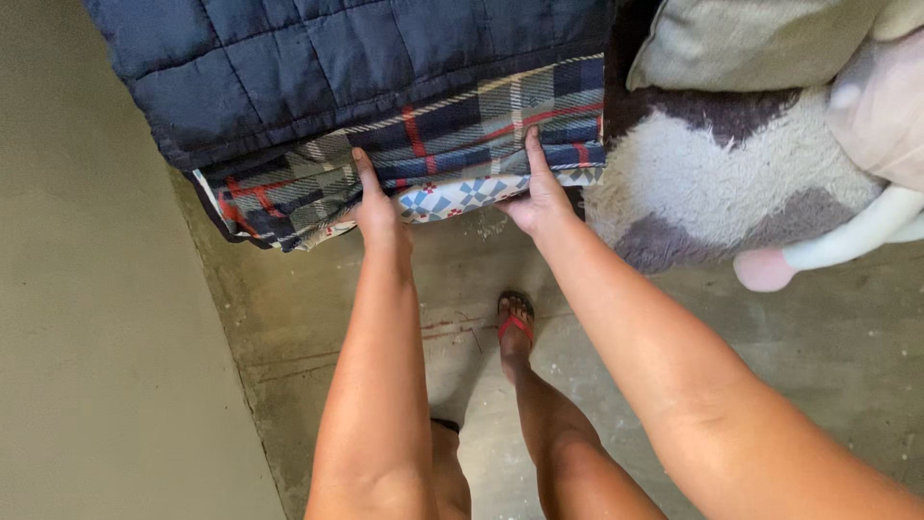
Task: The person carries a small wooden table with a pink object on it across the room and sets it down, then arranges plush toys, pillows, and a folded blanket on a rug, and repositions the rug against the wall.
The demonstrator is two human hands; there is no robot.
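While both hands work the bed's near edge, I log the moment as follows.

Left hand: my left hand (pixel 377 207) lies against the plaid blanket (pixel 452 144) where it hangs over the near edge of the bed (pixel 707 178), thumb up on the cloth, fingers curled under the hem and gripping it.
Right hand: my right hand (pixel 541 197) holds the same hem further right, thumb on top, fingers tucked beneath.
Layers: a navy quilt (pixel 337 67) lies on top; a blue diamond-print sheet (pixel 462 195) shows beneath the plaid.
Technique: I judge an even grip with both hands and level tension keeps the layers aligned; pinch plaid only, not the sheet.
Nearby: grey-and-white fleece throw (pixel 712 164) and a pillow (pixel 751 39) at the right.
Hidden: fingertips under the hem are unseen, so I cannot tell whether the sheet is caught too. Bed's far edge is cut off; the pink-tipped white object (pixel 847 241) is unclear.
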